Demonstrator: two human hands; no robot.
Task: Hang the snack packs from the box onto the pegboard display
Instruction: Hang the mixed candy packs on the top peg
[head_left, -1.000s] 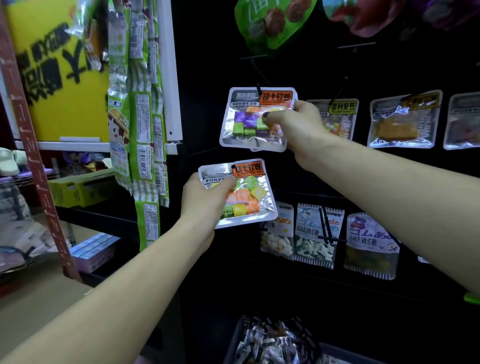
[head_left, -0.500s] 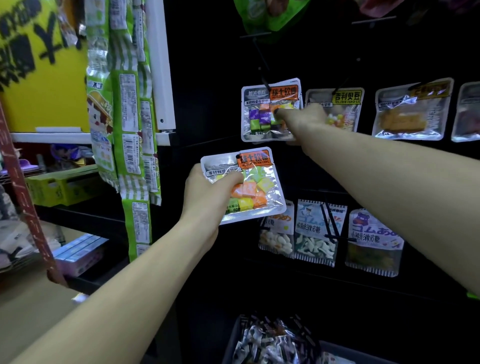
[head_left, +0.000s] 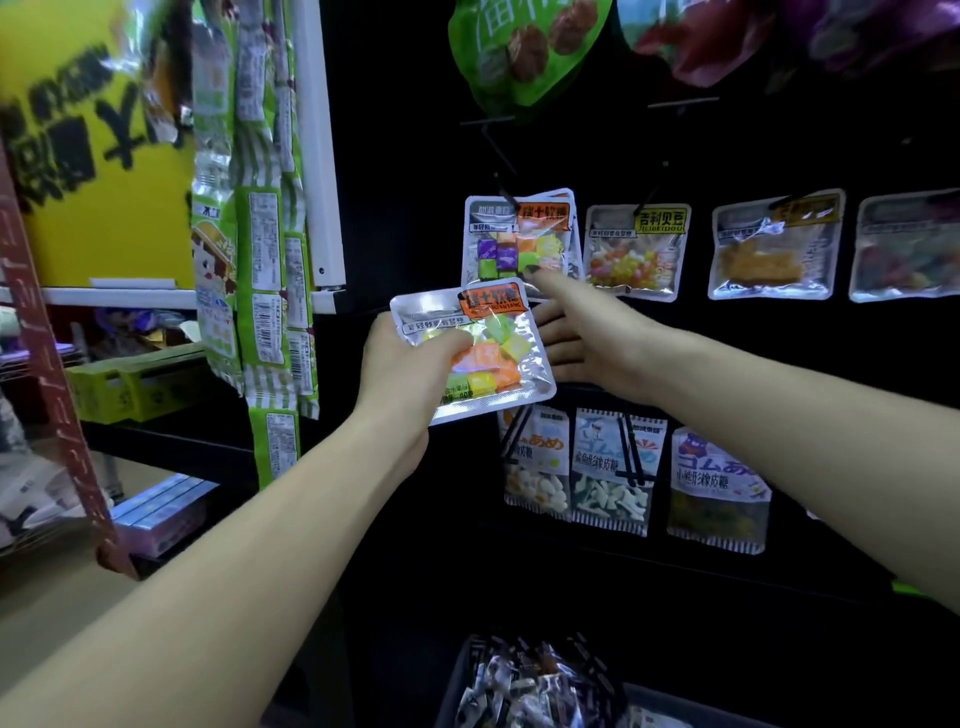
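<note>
Left hand (head_left: 410, 374) grips glossy square candy pack (head_left: 472, 348).

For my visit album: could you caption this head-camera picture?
Left hand holds a candy pack while the right hand reaches toward it, below packs on the pegboard.

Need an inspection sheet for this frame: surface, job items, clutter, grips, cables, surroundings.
Surface: black pegboard, packs hung on hooks.
Job's things: hung candy pack on a hook, more packs stacked behind it; held candy pack not yet hung; box at the bottom, packs still in it.
Clutter: jelly bean pack, gummy packs on the lower row, green bag above.
Grips: left hand holds the held candy pack, thumb on its front; right hand open, one fingertip at the hung candy pack's lower edge.
Cables: nothing seen.
Surroundings: green snack strips hanging left, yellow sign, red shelf post.
</note>
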